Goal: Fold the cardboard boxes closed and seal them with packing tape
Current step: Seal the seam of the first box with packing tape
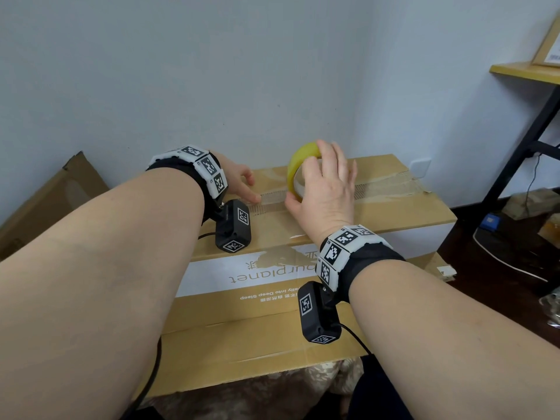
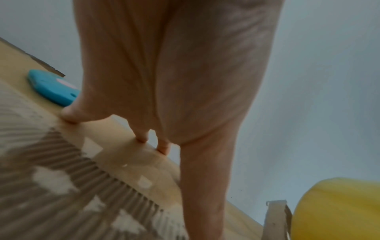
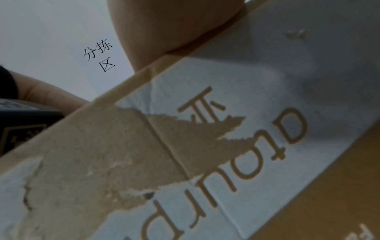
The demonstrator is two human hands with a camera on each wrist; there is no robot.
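Note:
A closed cardboard box (image 1: 394,207) lies in front of me, white print on its near side (image 3: 205,146). A torn, taped strip (image 1: 388,184) runs along its top seam. My left hand (image 1: 248,189) rests on the box top at the strip's left end, its straight fingertips (image 2: 141,136) pressing the cardboard (image 2: 123,154). My right hand (image 1: 321,180) grips a yellow tape roll (image 1: 298,160) standing on edge on the strip near the middle. The roll's edge (image 2: 337,209) shows in the left wrist view. In the right wrist view only the heel of the hand (image 3: 174,24) appears.
A small blue object (image 2: 53,87) lies on the box top beyond my left hand. More cardboard (image 1: 257,344) sits under the box toward me. A flat cardboard sheet (image 1: 54,201) leans at the left. A black-framed shelf (image 1: 527,74) and cables (image 1: 509,253) stand at the right.

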